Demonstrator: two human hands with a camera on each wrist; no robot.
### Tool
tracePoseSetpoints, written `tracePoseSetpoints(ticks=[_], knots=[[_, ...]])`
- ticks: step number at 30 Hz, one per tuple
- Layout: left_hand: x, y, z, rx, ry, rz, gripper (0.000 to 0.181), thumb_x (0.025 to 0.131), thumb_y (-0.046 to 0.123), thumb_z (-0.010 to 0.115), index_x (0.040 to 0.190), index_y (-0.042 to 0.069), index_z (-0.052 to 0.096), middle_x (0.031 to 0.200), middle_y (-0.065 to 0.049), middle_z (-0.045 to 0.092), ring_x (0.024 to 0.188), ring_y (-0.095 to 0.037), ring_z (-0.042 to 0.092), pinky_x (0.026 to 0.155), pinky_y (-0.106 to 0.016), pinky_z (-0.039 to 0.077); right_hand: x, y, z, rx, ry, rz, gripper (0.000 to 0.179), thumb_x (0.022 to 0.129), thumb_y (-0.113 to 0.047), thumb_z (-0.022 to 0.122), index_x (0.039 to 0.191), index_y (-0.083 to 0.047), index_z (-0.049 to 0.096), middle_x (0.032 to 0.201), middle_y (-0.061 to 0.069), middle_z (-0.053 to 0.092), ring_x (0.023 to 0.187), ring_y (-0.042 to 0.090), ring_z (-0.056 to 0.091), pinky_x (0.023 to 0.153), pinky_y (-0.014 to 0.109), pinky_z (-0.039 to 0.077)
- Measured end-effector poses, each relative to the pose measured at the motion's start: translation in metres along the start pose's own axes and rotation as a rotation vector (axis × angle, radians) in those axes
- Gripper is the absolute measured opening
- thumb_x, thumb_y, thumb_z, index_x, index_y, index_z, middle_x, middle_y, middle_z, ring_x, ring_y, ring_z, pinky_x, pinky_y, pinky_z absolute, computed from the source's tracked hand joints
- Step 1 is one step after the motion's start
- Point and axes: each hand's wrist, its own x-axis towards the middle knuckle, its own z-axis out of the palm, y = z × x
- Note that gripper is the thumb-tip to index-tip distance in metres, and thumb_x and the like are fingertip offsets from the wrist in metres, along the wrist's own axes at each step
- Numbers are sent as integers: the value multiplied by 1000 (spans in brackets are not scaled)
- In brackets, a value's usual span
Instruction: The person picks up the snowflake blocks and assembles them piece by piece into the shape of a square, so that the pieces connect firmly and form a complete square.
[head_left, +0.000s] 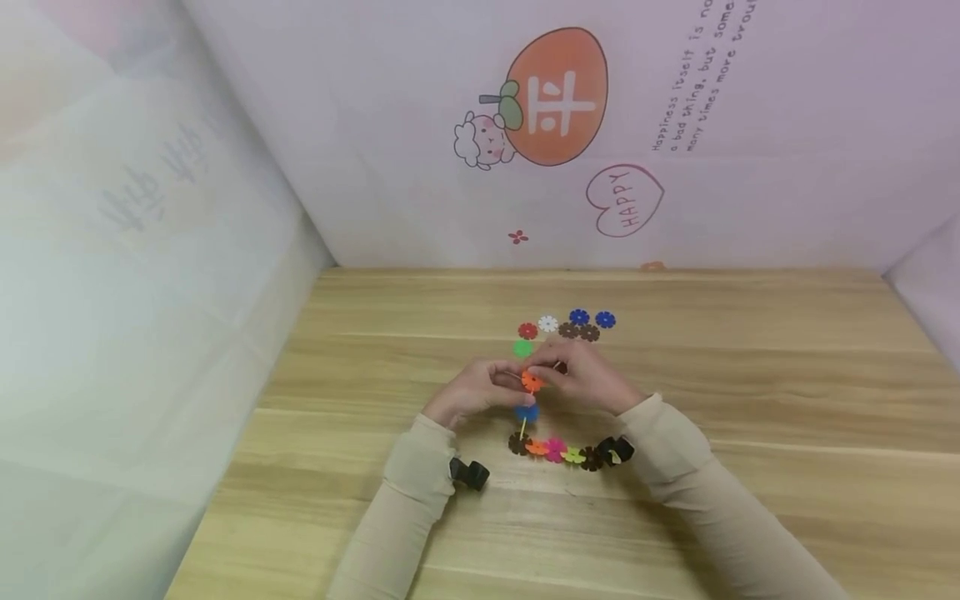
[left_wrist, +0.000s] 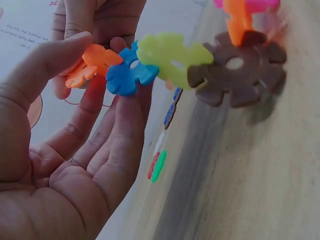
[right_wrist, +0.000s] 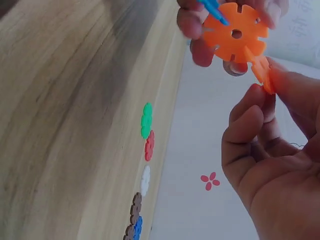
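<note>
Notched plastic snowflake discs are slotted edge to edge into a chain. My left hand [head_left: 474, 390] grips it near one end, thumb and fingers around an orange disc [right_wrist: 225, 40] and a blue disc [left_wrist: 131, 72]. Between the right hand's [head_left: 592, 377] thumb and fingertips is another orange disc [right_wrist: 263, 75], its edge meeting the first orange disc at a slot. Past the blue disc, the chain continues through a yellow-green disc [left_wrist: 172, 55] and a brown disc [left_wrist: 245, 75], then bends right through orange, pink [head_left: 555, 450] and yellow-green discs to another brown disc [head_left: 591, 458].
Loose discs lie on the wooden table [head_left: 787, 375] beyond the hands: green [head_left: 522, 348], red [head_left: 528, 331], white [head_left: 548, 323], two brown [head_left: 569, 330] and two blue [head_left: 605, 319]. A printed white sheet [head_left: 420, 100] stands along the table's back edge. Each wrist bears a black camera [head_left: 469, 474].
</note>
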Motion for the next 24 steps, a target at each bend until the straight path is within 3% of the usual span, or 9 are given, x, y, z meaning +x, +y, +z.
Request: tracePoseSetpoints(ticks=[9,13,18,24], knots=[[1,-1,1,47,23,68,35,88,27,75,121,15,68,112,-3,71,94,-16,67,88,-38,55,1,1,2,66,1,140,18,89,-14,72,107,-18,76,103,-1,74,92,14,67,78,27,57],[2,-2,1,44,47,86,27,90,21,73,115,12,70,111,-4,71,97,-16,68,92,-36,54,-2,7,1,90,-4,156,20,91,-13,70,110,-18,75,107,0,74,97,15,68,83,29,57],[3,-3,1,70,93,53,21,90,19,72,110,11,72,106,-3,72,98,-15,67,94,-34,54,-11,24,-2,75,37,177,22,93,-12,68,114,-9,72,112,6,73,101,21,67,87,36,57],[3,-2,0,97,132,10,24,88,22,75,111,14,71,103,-1,72,95,-13,66,89,-31,54,-29,50,-9,16,89,263,27,91,-10,69,117,-4,68,114,13,71,105,28,65,94,47,53]])
